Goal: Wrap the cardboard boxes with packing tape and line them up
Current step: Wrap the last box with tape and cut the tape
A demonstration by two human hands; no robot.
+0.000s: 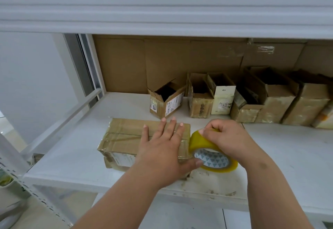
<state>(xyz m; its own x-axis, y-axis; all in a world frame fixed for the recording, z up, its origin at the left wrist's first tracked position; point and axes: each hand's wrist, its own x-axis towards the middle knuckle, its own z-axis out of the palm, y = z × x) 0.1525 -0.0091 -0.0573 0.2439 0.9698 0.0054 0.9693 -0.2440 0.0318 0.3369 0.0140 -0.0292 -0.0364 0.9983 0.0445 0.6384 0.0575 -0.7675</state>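
A person stands at a white shelf, seen from above through a head-worn camera. A brown cardboard box lies flat near the shelf's front edge, toward its left end, already crossed with glossy bands of clear tape. The left hand lies flat on the box's right half, fingers straight and spread, pressing down, with the thumb reaching toward the tape roll. The right hand grips a yellowish roll of packing tape that sits against the box's right end, fingers curled over the roll's top edge.

Along the shelf's back edge, from the middle to the right end, stands a row of smaller boxes, several open at the top, some wrapped in tape.

The box looks light and fairly stiff, though its corners appear soft and worn. The taped surface is probably slick, so a flat palm on top or a hold on both short ends would likely steady it best. The tape is likely to stick to itself if it goes slack.
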